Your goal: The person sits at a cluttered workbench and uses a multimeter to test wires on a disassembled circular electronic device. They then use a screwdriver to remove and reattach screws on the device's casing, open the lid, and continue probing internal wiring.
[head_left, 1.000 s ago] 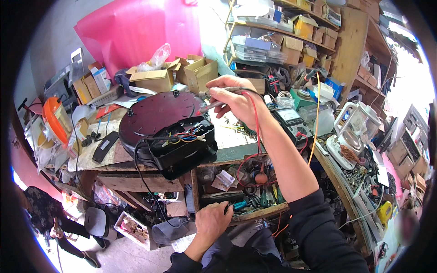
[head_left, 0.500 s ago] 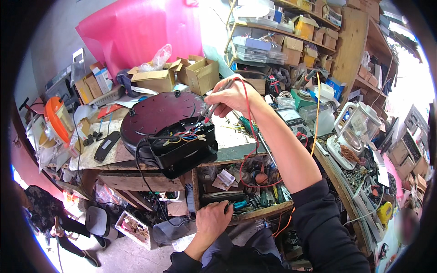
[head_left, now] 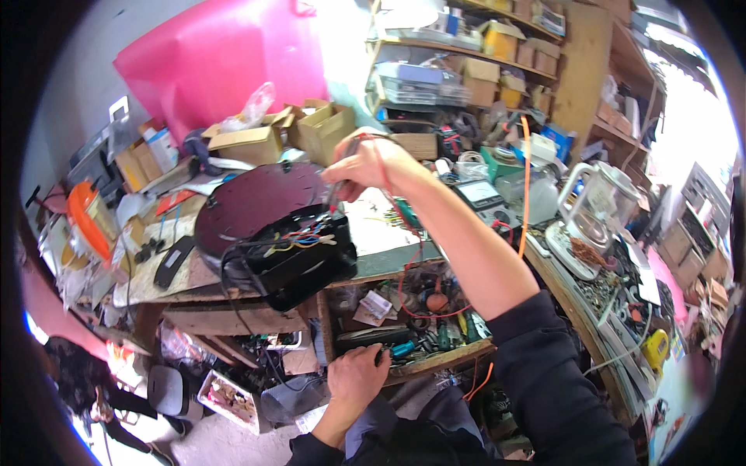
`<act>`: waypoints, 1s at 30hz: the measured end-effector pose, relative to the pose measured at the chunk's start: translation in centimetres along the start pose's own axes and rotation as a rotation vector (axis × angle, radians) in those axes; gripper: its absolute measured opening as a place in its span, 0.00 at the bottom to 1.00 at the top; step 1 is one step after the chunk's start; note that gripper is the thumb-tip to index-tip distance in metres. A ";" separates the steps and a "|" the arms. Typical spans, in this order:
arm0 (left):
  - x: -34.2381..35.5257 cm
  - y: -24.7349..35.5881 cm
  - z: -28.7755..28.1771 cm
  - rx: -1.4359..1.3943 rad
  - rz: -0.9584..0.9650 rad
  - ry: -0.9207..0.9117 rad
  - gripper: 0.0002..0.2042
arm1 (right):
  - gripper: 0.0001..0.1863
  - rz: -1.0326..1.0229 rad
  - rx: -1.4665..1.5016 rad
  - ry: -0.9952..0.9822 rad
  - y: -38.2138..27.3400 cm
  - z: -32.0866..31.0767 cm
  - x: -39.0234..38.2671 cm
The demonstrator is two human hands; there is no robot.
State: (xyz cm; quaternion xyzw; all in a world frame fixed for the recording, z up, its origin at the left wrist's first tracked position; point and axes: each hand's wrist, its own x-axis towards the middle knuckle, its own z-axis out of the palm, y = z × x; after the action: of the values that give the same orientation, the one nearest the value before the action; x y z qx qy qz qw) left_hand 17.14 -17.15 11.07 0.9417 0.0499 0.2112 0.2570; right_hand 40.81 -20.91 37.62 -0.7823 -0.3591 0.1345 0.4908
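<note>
Bright pink sheet (head_left: 225, 70), open cardboard boxes (head_left: 330, 138), orange curved object (head_left: 84, 217), clear white-handled jug (head_left: 610, 194)

No text, number or sign could be read: the boxy black meter with a white dial face (head_left: 480, 197), toward the right end of the worktop (head_left: 392, 262), and the long black plastic piece (head_left: 174, 262), near its left front edge, were too blurred.

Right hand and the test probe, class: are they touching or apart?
Touching: the head view shows the right hand gripping the test probe, whose shaft juts out below.
</note>
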 end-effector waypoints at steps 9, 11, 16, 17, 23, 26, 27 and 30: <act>0.2 0.3 -0.4 -0.024 -0.038 -0.025 0.13 | 0.11 -0.045 -0.136 -0.039 -1.5 0.9 -0.2; 0.2 0.4 -0.5 -0.024 -0.038 -0.032 0.13 | 0.11 -0.034 -0.153 -0.035 -1.5 0.7 -0.3; 0.2 0.1 -0.3 0.012 -0.009 -0.008 0.13 | 0.11 -0.039 -0.185 -0.052 -1.9 0.8 -0.7; 0.2 0.1 -0.2 0.010 -0.006 -0.006 0.13 | 0.11 -0.038 -0.204 -0.055 -2.0 0.8 -0.7; 0.0 0.3 -0.7 -0.017 -0.041 -0.017 0.13 | 0.09 -0.083 -0.098 -0.136 -2.7 0.9 -1.7; 0.2 0.4 -0.4 -0.003 -0.039 -0.029 0.13 | 0.10 -0.159 0.039 -0.058 -1.6 -0.4 -1.9; 0.2 0.3 -0.4 0.000 -0.037 -0.033 0.13 | 0.10 -0.200 0.088 0.006 -1.3 -0.8 -2.1; -0.1 0.1 -0.4 0.016 -0.032 -0.050 0.14 | 0.14 -0.111 -0.183 0.283 -1.6 -1.6 -2.6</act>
State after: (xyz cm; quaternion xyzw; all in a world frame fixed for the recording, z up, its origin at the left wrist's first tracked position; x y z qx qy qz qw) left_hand 16.94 -17.08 11.38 0.9478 0.0602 0.1833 0.2540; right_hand 39.20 -23.38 39.39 -0.8138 -0.3400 -0.0373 0.4698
